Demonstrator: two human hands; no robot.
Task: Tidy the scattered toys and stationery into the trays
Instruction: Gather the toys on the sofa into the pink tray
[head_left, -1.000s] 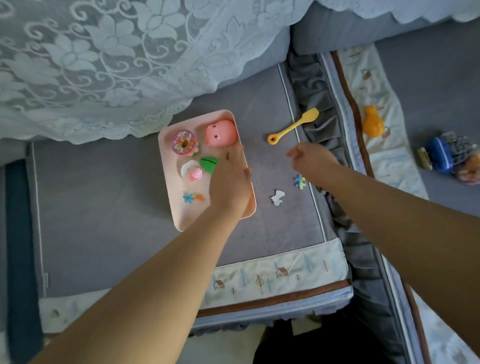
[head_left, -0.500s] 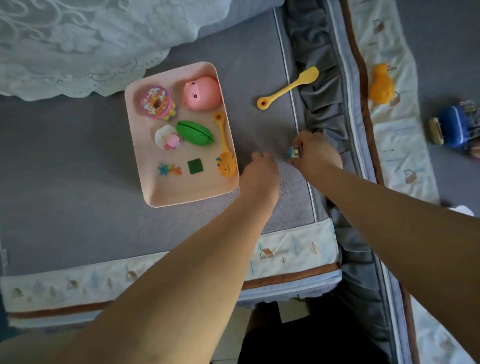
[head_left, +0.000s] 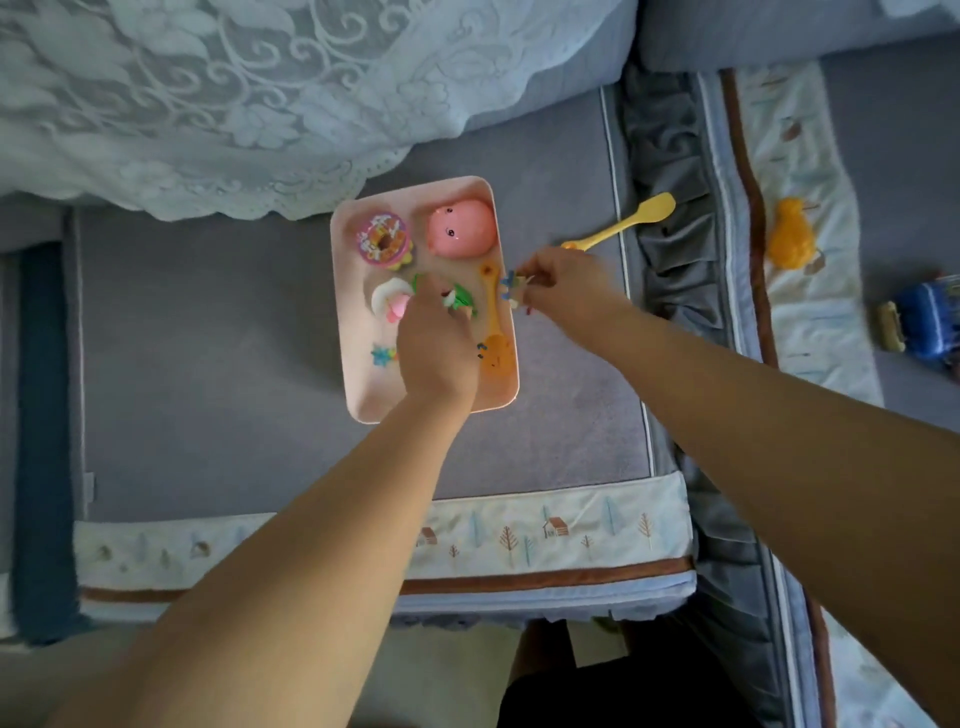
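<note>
Left hand (head_left: 436, 347) fingers curled over pink tray (head_left: 349, 332) — grip unclear; right hand (head_left: 563, 291) pinches small blue piece (head_left: 510, 283)

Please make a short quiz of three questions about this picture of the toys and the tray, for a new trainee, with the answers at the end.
1. True or false: the pink pig toy lies inside the pink tray.
2. Where is the yellow spoon? A) in the tray B) on the grey cushion to the right of the tray C) in the left hand
3. What does the right hand hold at its fingertips?

Key
1. True.
2. B.
3. A small blue and yellow toy piece, held over the right rim of the tray; the left hand is over the tray's middle.
</note>
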